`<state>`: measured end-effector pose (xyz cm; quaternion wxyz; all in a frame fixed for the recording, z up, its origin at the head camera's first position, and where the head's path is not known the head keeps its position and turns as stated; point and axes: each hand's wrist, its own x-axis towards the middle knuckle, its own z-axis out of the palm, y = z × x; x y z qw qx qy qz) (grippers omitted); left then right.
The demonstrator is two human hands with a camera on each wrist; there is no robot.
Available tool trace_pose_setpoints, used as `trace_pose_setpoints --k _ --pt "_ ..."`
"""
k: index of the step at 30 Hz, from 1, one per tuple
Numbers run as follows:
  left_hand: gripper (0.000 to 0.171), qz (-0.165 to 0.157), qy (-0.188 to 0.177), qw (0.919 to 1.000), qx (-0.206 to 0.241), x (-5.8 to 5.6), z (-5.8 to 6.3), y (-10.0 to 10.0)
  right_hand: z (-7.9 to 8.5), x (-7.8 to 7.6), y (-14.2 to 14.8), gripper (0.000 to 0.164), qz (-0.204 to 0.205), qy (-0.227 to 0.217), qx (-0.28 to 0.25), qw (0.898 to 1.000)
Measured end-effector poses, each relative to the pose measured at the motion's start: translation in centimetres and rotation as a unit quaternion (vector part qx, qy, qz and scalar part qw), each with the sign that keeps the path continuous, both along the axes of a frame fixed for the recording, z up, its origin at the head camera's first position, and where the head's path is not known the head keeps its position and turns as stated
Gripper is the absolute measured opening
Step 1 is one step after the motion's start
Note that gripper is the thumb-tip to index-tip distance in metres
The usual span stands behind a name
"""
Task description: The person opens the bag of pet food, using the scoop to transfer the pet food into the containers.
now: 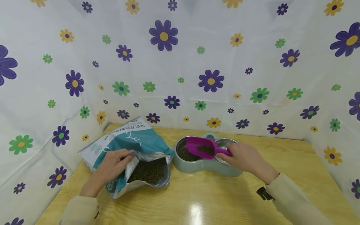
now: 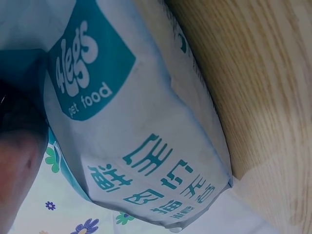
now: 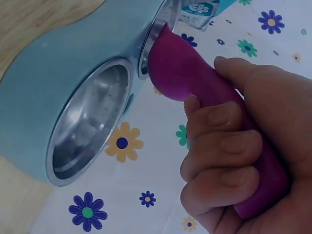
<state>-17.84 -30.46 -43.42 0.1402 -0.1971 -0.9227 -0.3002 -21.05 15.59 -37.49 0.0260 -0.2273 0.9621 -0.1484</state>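
Magenta scoop point(image 1: 194, 144) over left bowl point(image 1: 189, 162)
Likely light, stiff; right hand point(image 1: 247, 157) curls round handle point(image 3: 270, 185), seemingly best grip. Left hand point(image 1: 113, 164) pinches creased, probably floppy bag point(image 1: 150, 138).

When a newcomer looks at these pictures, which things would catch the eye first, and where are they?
Most likely the bright magenta scoop, held in the right hand above the bluish-green double feeder in the head view's lower middle. Probably next comes the open teal-and-white bag left of the feeder, with brown pellets inside and the left hand gripping its edge. Behind hangs a white backdrop with colourful flowers.
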Motion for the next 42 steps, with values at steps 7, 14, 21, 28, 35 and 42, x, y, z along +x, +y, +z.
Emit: trace_pose_setpoints --k 7,14,21,28,35,42 --pt "0.027 0.013 -0.029 0.9995 -0.006 -0.2 0.1 0.0 -0.2 -0.4 -0.8 0.05 0.007 0.073 0.062 0.995" --pt "0.026 0.016 -0.017 0.9997 -0.006 -0.1 -0.1 0.0 -0.6 -0.1 -1.9 0.053 0.024 0.197 0.079 0.977" --pt "0.026 0.017 -0.021 0.9996 0.002 -0.1 -0.2 0.1 -1.0 -0.1 -2.5 0.055 0.027 0.25 0.089 0.964" --pt "0.025 0.009 -0.016 0.9998 0.003 -0.2 -0.1 -0.1 -1.0 -0.1 -2.8 0.053 0.027 0.279 0.093 0.955" --pt "0.025 0.005 -0.009 0.9999 0.005 -0.2 0.2 0.0 -1.0 -0.2 -2.9 0.045 0.006 0.258 0.106 0.96" --pt "0.025 0.008 -0.01 0.9999 0.002 0.1 0.2 0.2 -1.8 -0.3 -2.3 0.042 -0.001 0.251 0.096 0.963"
